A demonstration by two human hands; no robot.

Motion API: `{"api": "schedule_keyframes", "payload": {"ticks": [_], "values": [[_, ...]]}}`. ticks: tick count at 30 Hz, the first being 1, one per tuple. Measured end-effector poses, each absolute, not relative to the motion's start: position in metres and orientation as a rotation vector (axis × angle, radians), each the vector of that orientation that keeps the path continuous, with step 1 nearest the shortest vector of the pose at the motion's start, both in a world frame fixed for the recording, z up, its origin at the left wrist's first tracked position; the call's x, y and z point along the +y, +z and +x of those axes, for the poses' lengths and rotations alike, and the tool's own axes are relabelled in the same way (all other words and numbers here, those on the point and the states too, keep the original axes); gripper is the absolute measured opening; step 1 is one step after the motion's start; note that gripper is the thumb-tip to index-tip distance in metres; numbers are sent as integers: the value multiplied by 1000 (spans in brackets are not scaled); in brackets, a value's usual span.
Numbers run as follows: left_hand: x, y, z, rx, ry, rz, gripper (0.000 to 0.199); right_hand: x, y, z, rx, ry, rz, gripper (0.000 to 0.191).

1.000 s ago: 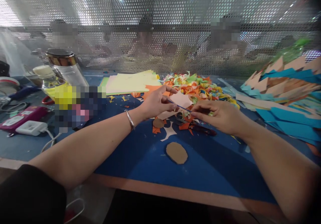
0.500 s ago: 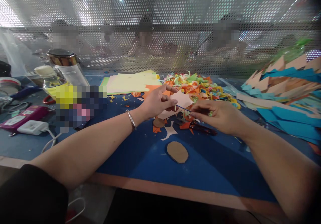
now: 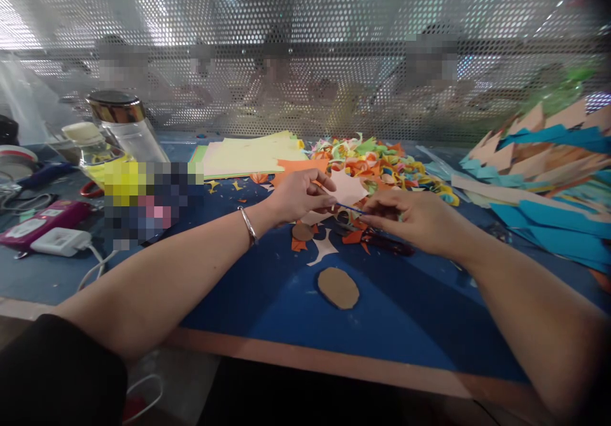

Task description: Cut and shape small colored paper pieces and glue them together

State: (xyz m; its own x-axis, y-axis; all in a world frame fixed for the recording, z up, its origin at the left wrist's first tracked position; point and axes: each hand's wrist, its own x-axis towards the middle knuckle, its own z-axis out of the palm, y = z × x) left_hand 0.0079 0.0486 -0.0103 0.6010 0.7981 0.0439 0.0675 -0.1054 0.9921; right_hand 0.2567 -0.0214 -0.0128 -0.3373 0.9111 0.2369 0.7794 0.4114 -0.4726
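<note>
Currently, the left hand (image 3: 301, 198) and right hand (image 3: 411, 220) hold a thin blue strip (image 3: 351, 208) between them — each grip pinches one end. The strip is raised above the tabletop (image 3: 267, 305), near a pale pink spiked paper shape (image 3: 347, 186). A cardboard oval (image 3: 338, 288) lies flat toward the front edge; paper scraps (image 3: 382, 163) are heaped beyond.

Open toward the front, crowded along the back and both sides.
Passable low between the forearms (image 3: 172, 279), over the bare blue surface (image 3: 267, 305) around the cardboard oval (image 3: 338, 288). Blocked between left hand (image 3: 305, 195) and right hand (image 3: 405, 219) by a thin blue stick (image 3: 351, 208); hemmed in behind by the scrap heap (image 3: 382, 166) and perforated screen (image 3: 305, 107), at left by the clear flask (image 3: 131, 136), bottle (image 3: 90, 149) and white charger (image 3: 62, 241), at right by layered blue paper (image 3: 554, 228).
</note>
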Motion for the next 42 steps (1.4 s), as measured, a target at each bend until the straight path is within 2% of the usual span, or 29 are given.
{"api": "schedule_keyframes", "payload": {"ticks": [15, 28, 33, 42], "values": [[50, -16, 7, 698, 728, 1556, 20, -26, -9, 251, -2188, 412, -1469, 60], [50, -17, 10, 652, 752, 1533, 26, -25, -8, 251, -2183, 387, -1454, 70], [51, -19, 9, 666, 756, 1566, 26, -26, -8, 251, -2191, 380, -1435, 63], [56, -24, 5, 712, 739, 1601, 41, -27, -5, 251, -2197, 359, -1431, 50]]}}
